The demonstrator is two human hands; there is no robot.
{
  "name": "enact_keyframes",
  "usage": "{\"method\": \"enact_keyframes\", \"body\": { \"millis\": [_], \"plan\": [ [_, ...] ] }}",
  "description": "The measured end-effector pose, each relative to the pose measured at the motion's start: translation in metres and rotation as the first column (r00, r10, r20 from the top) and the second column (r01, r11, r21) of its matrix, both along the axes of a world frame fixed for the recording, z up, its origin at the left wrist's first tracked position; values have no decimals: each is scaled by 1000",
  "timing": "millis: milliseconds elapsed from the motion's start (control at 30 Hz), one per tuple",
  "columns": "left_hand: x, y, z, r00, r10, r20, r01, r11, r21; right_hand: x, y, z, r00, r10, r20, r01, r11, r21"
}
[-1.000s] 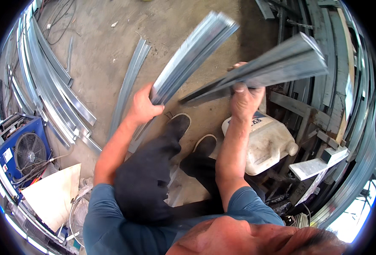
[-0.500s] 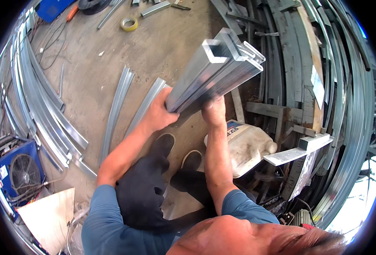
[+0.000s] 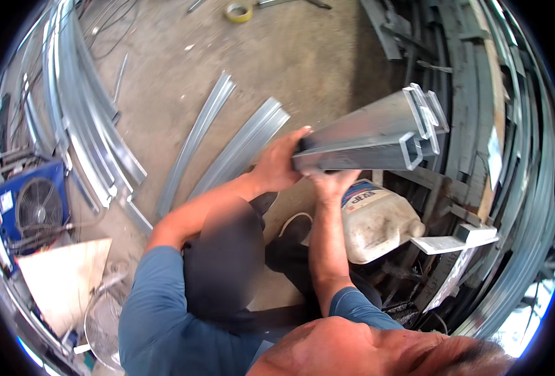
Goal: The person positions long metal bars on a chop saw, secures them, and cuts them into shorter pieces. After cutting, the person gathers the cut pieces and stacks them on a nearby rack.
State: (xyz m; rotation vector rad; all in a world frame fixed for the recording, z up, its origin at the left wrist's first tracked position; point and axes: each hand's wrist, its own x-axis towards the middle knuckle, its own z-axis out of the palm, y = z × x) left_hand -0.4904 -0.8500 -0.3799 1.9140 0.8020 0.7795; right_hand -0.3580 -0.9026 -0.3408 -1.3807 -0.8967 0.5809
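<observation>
Both hands hold a thick bundle of silvery metal profiles [image 3: 365,135], its hollow open ends pointing right and slightly upward in the picture. My left hand [image 3: 280,160] is closed around the near left end, thumb at the upper side. From below, my right hand [image 3: 334,182] grips the bundle close beside the left, its fingers partly hidden under the metal. Left of the hands, two lots of long ribbed metal strips [image 3: 243,144] lie on the floor. Just below the right hand stands a dirty white plastic jug [image 3: 378,222].
Long metal profiles [image 3: 77,94] lie along the left. A blue machine with a fan grille [image 3: 39,203] and a board [image 3: 67,279] are at lower left. Racked metal lengths [image 3: 522,188] line the right side. A tape roll [image 3: 238,12] lies on the far floor.
The bundle has swung clockwise, from pointing up and right to pointing mostly right. My hands have come closer together at its near end. The whole view has shifted a little.
</observation>
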Motion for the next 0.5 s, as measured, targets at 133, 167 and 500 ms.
{"method": "enact_keyframes", "body": {
  "millis": [133,167,500],
  "plan": [
    [-1,-9,-14,995,-73,-72,76,997,28,-6,-1,2,995,-55,-78,58,997,43],
    [-3,-4,-7,988,-135,-68,134,991,-18,5,-3,-5,998,-41,-44,43,998,38],
    [-165,10,-163,269,457,-848,-444,840,312,23,4,-19,988,-134,71,123,983,136]
  ]
}}
